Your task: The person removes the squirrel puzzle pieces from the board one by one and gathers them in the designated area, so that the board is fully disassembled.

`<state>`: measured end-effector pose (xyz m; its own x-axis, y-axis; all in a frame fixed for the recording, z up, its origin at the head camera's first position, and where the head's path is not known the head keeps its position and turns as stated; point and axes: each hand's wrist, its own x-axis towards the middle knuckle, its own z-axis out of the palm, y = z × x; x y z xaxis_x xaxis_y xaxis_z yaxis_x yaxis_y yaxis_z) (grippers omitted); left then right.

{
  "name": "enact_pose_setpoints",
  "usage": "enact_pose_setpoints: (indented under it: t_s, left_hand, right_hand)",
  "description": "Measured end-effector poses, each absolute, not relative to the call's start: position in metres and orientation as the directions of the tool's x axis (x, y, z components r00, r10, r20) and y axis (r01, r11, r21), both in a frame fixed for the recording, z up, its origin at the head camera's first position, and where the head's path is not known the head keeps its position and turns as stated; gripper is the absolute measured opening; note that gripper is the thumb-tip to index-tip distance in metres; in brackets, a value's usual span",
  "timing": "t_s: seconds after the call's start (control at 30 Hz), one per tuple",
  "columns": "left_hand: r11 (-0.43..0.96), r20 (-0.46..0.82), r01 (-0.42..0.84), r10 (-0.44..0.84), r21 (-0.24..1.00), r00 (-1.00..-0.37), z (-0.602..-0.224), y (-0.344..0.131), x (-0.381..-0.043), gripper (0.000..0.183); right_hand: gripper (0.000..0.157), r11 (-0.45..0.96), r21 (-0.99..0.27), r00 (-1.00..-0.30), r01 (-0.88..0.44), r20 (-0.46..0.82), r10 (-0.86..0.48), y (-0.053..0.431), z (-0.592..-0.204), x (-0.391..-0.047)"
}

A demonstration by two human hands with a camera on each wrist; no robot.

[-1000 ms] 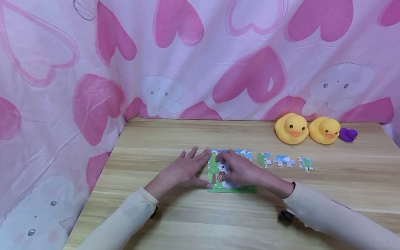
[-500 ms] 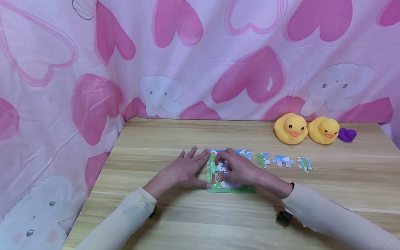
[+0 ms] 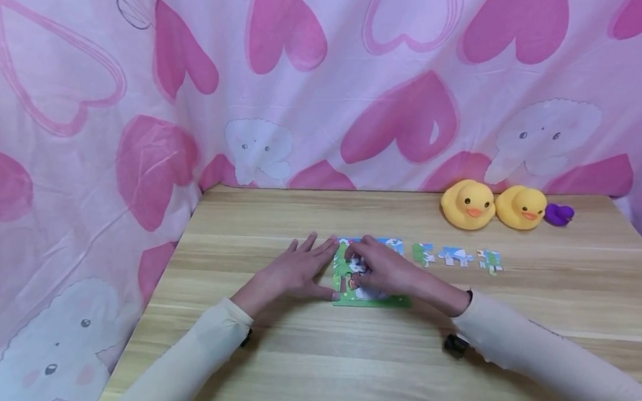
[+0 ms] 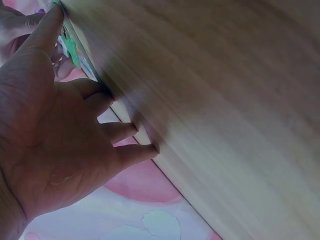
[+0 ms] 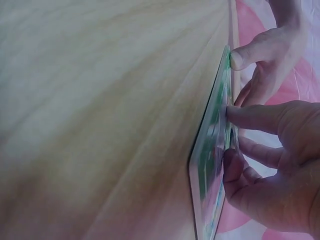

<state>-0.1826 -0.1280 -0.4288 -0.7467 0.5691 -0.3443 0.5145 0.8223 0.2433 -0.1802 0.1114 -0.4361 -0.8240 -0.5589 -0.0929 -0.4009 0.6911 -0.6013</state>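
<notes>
A jigsaw puzzle [image 3: 345, 286] in a green-edged frame lies flat on the wooden table, with a white animal and green trees on it. My left hand [image 3: 298, 271] rests at its left side, fingers spread; in the left wrist view the fingertips of that hand [image 4: 65, 135] touch the table. Over the middle of the puzzle, my right hand [image 3: 384, 270] has thumb and fingers bent down. The right wrist view shows this hand [image 5: 285, 160] pinching a puzzle piece [image 5: 235, 140] at the puzzle's surface. Much of the puzzle is hidden under the right hand.
Three loose puzzle pieces lie in a row right of the puzzle: a green one [image 3: 423, 254], a blue and white one [image 3: 455, 256] and another [image 3: 490, 259]. Behind them stand two yellow ducks [image 3: 468, 205] and a small purple duck [image 3: 559, 214], near the pink curtain [image 3: 313, 89].
Both hands stay nearly in place. The right hand's fingers shift only slightly over the puzzle, and the piece by its fingertips changes its tilt a little.
</notes>
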Motion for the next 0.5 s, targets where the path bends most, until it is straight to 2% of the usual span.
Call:
enact_pose_setpoints:
  t_s: [0.33,0.5]
  left_hand:
    - [0.82,-0.347,0.52,0.572,0.239,-0.743,-0.429,-0.13,-0.183,0.114]
    - [0.825,-0.359,0.511,0.566,0.244,-0.742,-0.429,-0.127,-0.184,0.115]
  right_hand:
    - [0.036,0.709,-0.547,-0.816,-0.445,-0.079,-0.573,0.114,-0.431,-0.181]
    - [0.042,0.704,-0.578,-0.841,-0.413,-0.054,-0.538,0.134,-0.423,-0.18]
